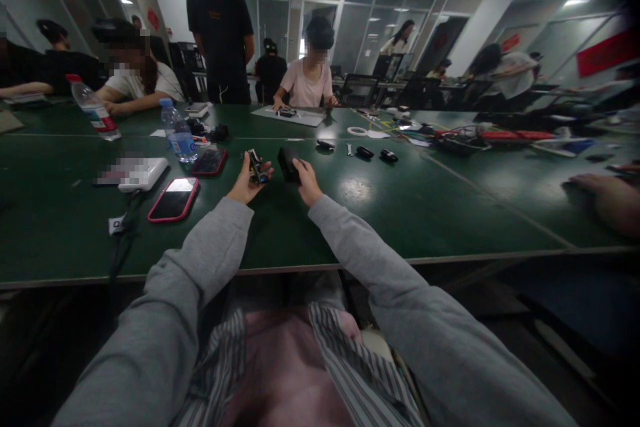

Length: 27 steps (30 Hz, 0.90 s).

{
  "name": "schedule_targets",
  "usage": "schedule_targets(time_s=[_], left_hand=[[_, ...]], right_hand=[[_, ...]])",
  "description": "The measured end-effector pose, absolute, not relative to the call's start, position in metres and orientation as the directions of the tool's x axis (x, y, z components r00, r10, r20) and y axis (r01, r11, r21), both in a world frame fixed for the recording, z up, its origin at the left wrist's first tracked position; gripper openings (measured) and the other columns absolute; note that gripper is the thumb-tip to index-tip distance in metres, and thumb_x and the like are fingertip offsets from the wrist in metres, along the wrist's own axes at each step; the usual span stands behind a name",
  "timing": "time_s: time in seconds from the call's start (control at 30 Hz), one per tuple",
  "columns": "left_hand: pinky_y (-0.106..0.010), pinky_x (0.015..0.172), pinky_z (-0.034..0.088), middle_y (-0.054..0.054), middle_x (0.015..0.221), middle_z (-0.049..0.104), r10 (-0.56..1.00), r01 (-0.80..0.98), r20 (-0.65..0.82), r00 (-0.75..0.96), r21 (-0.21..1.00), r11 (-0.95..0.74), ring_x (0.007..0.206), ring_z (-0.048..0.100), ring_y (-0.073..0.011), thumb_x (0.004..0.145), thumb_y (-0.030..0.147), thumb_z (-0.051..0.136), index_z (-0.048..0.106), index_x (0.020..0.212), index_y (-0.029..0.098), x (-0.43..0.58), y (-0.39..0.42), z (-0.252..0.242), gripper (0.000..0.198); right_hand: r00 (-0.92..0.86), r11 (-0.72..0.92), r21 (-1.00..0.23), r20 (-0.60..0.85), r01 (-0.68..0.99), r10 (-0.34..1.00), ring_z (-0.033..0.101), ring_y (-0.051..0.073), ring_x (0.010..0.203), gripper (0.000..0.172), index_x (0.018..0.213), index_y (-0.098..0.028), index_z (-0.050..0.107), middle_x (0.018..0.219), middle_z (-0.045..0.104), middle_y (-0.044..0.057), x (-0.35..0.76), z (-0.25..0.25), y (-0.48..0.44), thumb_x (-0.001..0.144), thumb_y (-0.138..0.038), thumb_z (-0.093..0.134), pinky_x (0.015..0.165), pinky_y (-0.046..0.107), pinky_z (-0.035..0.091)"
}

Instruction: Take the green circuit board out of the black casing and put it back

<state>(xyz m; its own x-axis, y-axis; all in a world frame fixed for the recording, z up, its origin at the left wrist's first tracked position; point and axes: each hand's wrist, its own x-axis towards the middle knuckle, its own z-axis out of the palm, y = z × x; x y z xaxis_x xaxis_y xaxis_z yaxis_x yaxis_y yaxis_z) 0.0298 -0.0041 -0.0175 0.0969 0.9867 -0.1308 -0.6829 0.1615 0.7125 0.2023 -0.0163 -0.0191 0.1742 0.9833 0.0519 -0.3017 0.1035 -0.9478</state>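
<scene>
My left hand (pixel 249 181) is closed around a small circuit-board assembly (pixel 257 167) with metal and dark parts and a blue spot at its lower end. To its right, my right hand (pixel 307 180) grips a flat black box-like piece (pixel 287 165), thumb on its near face. The two pieces are held apart, a little above the green table. Beyond my right hand lie several small dark parts, among them a black oblong part (pixel 365 153) and a small light wrench-shaped piece (pixel 349 149).
On the left are a red-edged phone (pixel 174 200), a second phone (pixel 210 161), a white power bank (pixel 144 175) with a cable, and two bottles, the nearer a water bottle (pixel 178 132). Tangled wires (pixel 425 130) lie at the back right. Another person's hand (pixel 605 197) rests far right.
</scene>
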Motion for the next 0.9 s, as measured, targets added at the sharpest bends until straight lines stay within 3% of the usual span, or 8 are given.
schedule_targets(time_s=[0.1,0.23,0.33,0.43,0.7,0.9], left_hand=[[-0.029,0.07,0.058,-0.009,0.091,0.075,0.984,-0.687,-0.139,0.115,0.704,0.18,0.078,0.074,-0.0196,0.09,0.065,0.054,0.065,0.116,0.018,0.03,-0.004,-0.017,0.054],[-0.028,0.07,0.058,-0.009,0.089,0.075,0.978,-0.702,-0.159,0.132,0.682,0.205,0.077,0.074,-0.0193,0.09,0.064,0.055,0.064,0.119,0.018,0.031,-0.007,-0.014,0.055],[-0.027,0.068,0.058,-0.009,0.088,0.075,0.974,-0.717,-0.176,0.141,0.66,0.223,0.074,0.073,-0.018,0.089,0.064,0.057,0.064,0.12,0.018,0.031,-0.009,-0.012,0.056],[-0.027,0.067,0.058,-0.008,0.086,0.074,0.976,-0.732,-0.176,0.132,0.647,0.215,0.073,0.072,-0.0179,0.088,0.064,0.057,0.064,0.118,0.017,0.03,-0.01,-0.011,0.056],[-0.026,0.063,0.058,-0.008,0.081,0.073,0.979,-0.744,-0.161,0.128,0.637,0.202,0.069,0.071,-0.0168,0.09,0.063,0.055,0.065,0.116,0.017,0.028,-0.012,-0.008,0.054],[-0.027,0.063,0.058,-0.008,0.08,0.073,0.975,-0.74,-0.142,0.173,0.635,0.224,0.068,0.07,-0.017,0.089,0.063,0.057,0.065,0.119,0.017,0.028,-0.013,-0.008,0.055]], right_hand=[[0.059,-0.072,-0.906,-0.106,-0.417,0.993,0.062,0.012,0.08,0.025,0.108,-0.021,0.056,0.096,0.063,0.001,0.206,-0.016,-0.014,0.088,-0.034,0.064,0.066,0.024,0.055],[-0.072,-0.236,-0.798,-0.237,-0.554,0.969,0.064,0.012,0.077,0.01,0.101,-0.019,0.056,0.086,0.065,0.001,0.208,-0.01,-0.02,0.093,-0.027,0.056,0.063,0.023,0.058],[-0.142,-0.302,-0.75,-0.272,-0.588,0.952,0.064,0.012,0.076,0.01,0.1,-0.02,0.056,0.082,0.065,0.001,0.21,-0.008,-0.024,0.096,-0.028,0.053,0.06,0.022,0.058],[-0.22,-0.347,-0.779,-0.27,-0.522,0.937,0.064,0.013,0.072,0.017,0.102,-0.018,0.057,0.083,0.066,0.003,0.214,-0.01,-0.024,0.098,-0.034,0.051,0.056,0.02,0.055],[-0.332,-0.281,-0.898,-0.165,-0.339,0.929,0.069,0.017,0.084,0.032,0.103,-0.019,0.059,0.093,0.071,0.008,0.215,-0.018,-0.02,0.099,-0.049,0.049,0.082,0.035,0.06],[-0.364,-0.134,-0.953,-0.027,-0.272,0.931,0.071,0.017,0.087,0.038,0.103,-0.015,0.06,0.095,0.072,0.009,0.213,-0.019,-0.021,0.093,-0.052,0.061,0.082,0.032,0.06]])
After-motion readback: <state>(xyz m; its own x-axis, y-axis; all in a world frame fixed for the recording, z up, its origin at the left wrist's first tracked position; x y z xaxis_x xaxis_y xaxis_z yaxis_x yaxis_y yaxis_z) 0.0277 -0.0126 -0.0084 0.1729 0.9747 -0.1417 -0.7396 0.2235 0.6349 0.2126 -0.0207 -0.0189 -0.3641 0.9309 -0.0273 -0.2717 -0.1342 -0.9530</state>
